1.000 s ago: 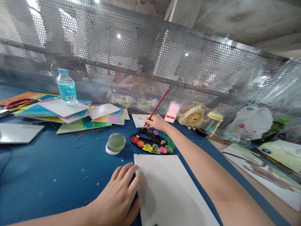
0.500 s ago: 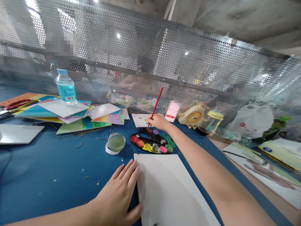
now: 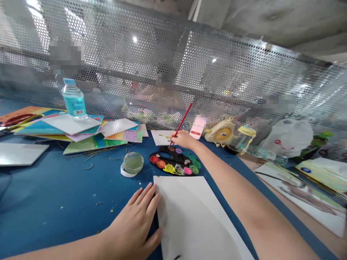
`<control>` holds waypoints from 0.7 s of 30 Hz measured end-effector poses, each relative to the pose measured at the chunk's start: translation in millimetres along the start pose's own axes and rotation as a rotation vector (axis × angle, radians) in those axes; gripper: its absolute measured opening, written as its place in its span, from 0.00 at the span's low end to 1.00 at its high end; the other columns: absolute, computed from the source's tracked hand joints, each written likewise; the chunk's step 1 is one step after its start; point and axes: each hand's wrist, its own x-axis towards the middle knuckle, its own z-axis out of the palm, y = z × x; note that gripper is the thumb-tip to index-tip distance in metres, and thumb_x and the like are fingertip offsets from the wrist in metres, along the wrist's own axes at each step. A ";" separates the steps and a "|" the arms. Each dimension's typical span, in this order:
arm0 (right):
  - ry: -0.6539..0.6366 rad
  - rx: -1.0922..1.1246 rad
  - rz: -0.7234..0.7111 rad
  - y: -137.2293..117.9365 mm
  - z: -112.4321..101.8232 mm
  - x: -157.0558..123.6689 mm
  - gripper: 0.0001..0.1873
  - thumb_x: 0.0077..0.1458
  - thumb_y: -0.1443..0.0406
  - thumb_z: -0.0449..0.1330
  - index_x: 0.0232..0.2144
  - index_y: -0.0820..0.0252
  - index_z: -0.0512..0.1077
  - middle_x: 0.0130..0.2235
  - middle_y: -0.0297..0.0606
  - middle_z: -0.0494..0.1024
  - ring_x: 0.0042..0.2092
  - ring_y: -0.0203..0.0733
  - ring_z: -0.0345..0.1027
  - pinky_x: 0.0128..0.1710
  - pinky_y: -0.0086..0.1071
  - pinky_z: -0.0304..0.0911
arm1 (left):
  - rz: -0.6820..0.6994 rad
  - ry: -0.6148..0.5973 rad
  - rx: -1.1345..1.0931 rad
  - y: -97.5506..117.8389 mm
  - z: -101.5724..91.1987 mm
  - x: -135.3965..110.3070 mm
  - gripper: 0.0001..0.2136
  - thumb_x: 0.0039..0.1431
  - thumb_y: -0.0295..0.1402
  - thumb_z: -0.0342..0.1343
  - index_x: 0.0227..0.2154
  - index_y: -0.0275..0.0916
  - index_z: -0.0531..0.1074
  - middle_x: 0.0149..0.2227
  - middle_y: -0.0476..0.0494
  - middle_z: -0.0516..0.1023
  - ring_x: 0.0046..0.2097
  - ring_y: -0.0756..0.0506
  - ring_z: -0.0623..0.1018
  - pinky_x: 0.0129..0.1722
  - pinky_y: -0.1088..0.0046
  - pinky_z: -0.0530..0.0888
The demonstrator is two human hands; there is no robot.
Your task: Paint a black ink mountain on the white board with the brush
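Observation:
A red-handled paintbrush (image 3: 183, 121) is pinched in my right hand (image 3: 184, 139). Its tip points down at the dark upper edge of a black paint palette (image 3: 165, 148), whose wells hold red, orange, yellow, pink, green and purple paint. My left hand (image 3: 138, 216) lies flat with fingers stretched, its fingertips at the left edge of a white sheet or board (image 3: 195, 213). A small black mark shows near the bottom of that white surface. Left of the palette stands a round clear cup of murky greenish water (image 3: 133, 163), with a white strip beside it.
A blue-capped bottle (image 3: 74, 101) stands on stacked painted boards (image 3: 94, 144) at the left, near red-handled scissors (image 3: 20, 121). Behind the palette are a phone (image 3: 198, 127) and a plush toy (image 3: 222, 134). A jar (image 3: 244, 137) and plastic bag (image 3: 286, 139) sit right, before a perforated metal screen (image 3: 116, 72).
The brush handle has tilted a little further right, while its tip stays at the palette's upper edge. My left hand remains flat in the same place, and the view has shifted slightly.

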 end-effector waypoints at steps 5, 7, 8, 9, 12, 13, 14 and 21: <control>-0.016 0.006 -0.002 -0.7 -3.1 -3.7 0.13 0.60 0.61 0.55 0.45 0.62 0.68 0.46 0.40 0.72 0.44 0.41 0.69 0.44 0.41 0.66 | 0.011 0.025 -0.012 0.1 4.3 -4.3 0.27 0.59 0.41 0.46 0.59 0.32 0.54 0.63 0.30 0.50 0.63 0.34 0.51 0.58 0.48 0.61; -0.024 0.014 0.000 -0.5 -3.5 -5.4 0.13 0.60 0.61 0.54 0.44 0.62 0.69 0.46 0.40 0.72 0.44 0.41 0.69 0.44 0.41 0.66 | 0.014 0.031 -0.006 -0.5 6.0 -5.1 0.27 0.59 0.41 0.46 0.59 0.33 0.54 0.63 0.31 0.51 0.63 0.34 0.50 0.58 0.48 0.60; -0.028 0.018 0.002 -0.3 -3.6 -6.2 0.13 0.60 0.61 0.54 0.44 0.62 0.69 0.46 0.40 0.72 0.44 0.41 0.69 0.44 0.41 0.66 | 0.013 0.032 -0.003 -0.9 6.7 -5.0 0.27 0.59 0.42 0.46 0.59 0.33 0.54 0.63 0.31 0.50 0.63 0.35 0.50 0.58 0.48 0.60; -0.031 0.024 0.005 -0.1 -3.7 -7.1 0.13 0.60 0.61 0.54 0.44 0.62 0.69 0.46 0.40 0.72 0.44 0.41 0.69 0.44 0.41 0.67 | 0.011 0.029 -0.002 -1.3 7.1 -4.6 0.27 0.59 0.42 0.46 0.59 0.33 0.54 0.63 0.31 0.50 0.63 0.35 0.50 0.59 0.48 0.60; -0.038 0.047 0.015 0.8 -4.3 -9.9 0.13 0.60 0.61 0.55 0.44 0.63 0.69 0.46 0.40 0.72 0.44 0.41 0.69 0.43 0.40 0.67 | 0.001 0.009 -0.012 -2.2 7.0 -3.0 0.27 0.60 0.43 0.44 0.59 0.34 0.54 0.63 0.32 0.49 0.64 0.35 0.48 0.59 0.48 0.58; -0.040 0.057 0.017 1.1 -4.6 -10.8 0.13 0.60 0.61 0.55 0.44 0.63 0.69 0.46 0.40 0.72 0.44 0.41 0.69 0.43 0.40 0.67 | -0.004 0.002 -0.016 -2.2 6.6 -2.5 0.27 0.60 0.43 0.43 0.59 0.34 0.54 0.63 0.32 0.49 0.64 0.36 0.48 0.60 0.48 0.57; -0.041 0.067 0.020 1.5 -4.8 -11.7 0.13 0.60 0.61 0.55 0.45 0.63 0.69 0.46 0.40 0.72 0.44 0.41 0.69 0.43 0.40 0.67 | -0.007 -0.005 -0.018 -2.1 6.1 -2.2 0.27 0.60 0.44 0.43 0.59 0.34 0.53 0.63 0.33 0.48 0.64 0.36 0.47 0.60 0.48 0.57; -0.030 0.170 0.033 6.5 -4.2 -14.3 0.13 0.60 0.61 0.55 0.44 0.63 0.69 0.46 0.40 0.72 0.44 0.41 0.69 0.43 0.40 0.67 | -0.007 -0.019 0.002 -0.4 3.8 -3.2 0.27 0.61 0.45 0.40 0.59 0.34 0.54 0.64 0.32 0.48 0.64 0.36 0.46 0.60 0.49 0.56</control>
